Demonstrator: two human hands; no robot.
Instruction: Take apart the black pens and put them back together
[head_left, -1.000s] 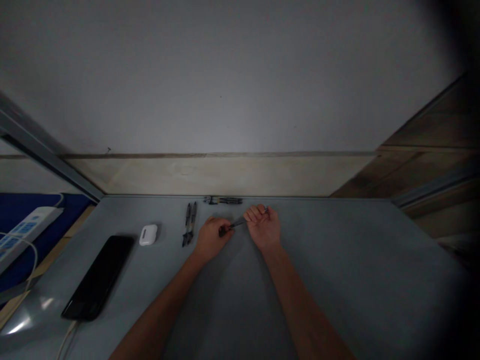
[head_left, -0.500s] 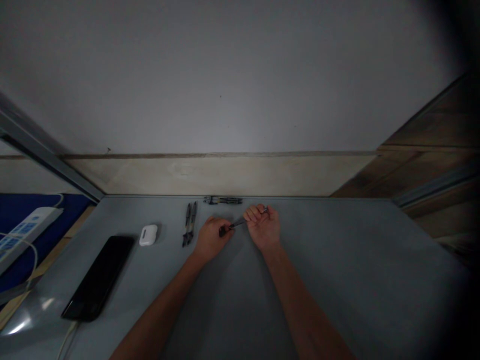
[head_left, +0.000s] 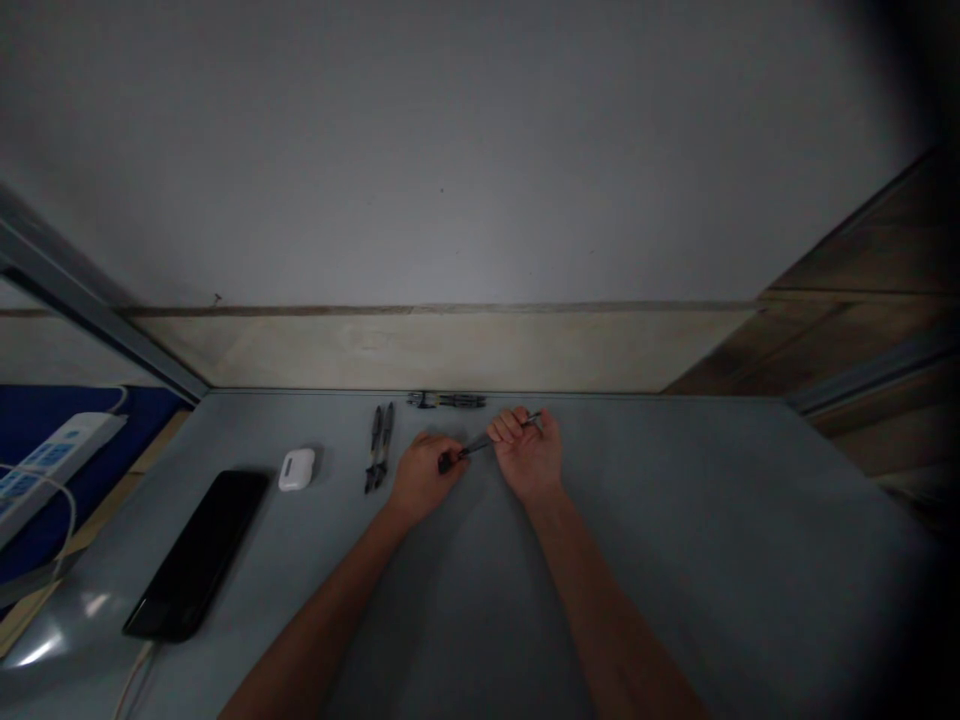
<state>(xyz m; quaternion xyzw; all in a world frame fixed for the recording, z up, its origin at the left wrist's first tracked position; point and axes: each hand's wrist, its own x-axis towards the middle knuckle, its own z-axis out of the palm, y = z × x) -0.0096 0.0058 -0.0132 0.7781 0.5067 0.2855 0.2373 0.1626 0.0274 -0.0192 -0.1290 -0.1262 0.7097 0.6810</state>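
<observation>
A dark pen (head_left: pixel 478 445) spans the gap between my two hands, tilted up toward the right. My left hand (head_left: pixel 426 480) is closed round its black end. Fingers of my right hand (head_left: pixel 527 458) curl over the other end, whose tip shows past them near the thumb. Two dark pens (head_left: pixel 379 447) lie side by side on the grey table to the left of my left hand. Beyond my hands, along the table's back edge, several more pens (head_left: pixel 447 400) lie crosswise.
A white earbud case (head_left: pixel 297 469) and a black phone (head_left: pixel 196 556) with a white cable (head_left: pixel 133 680) lie on the left of the grey table (head_left: pixel 720 540). A white power strip (head_left: pixel 52 468) sits at the far left. A pale wall (head_left: pixel 480 180) rises behind the table.
The right hand's thumb has shifted slightly, and a little more of the pen's tip shows beside it. Otherwise both hands and the pen stay in place.
</observation>
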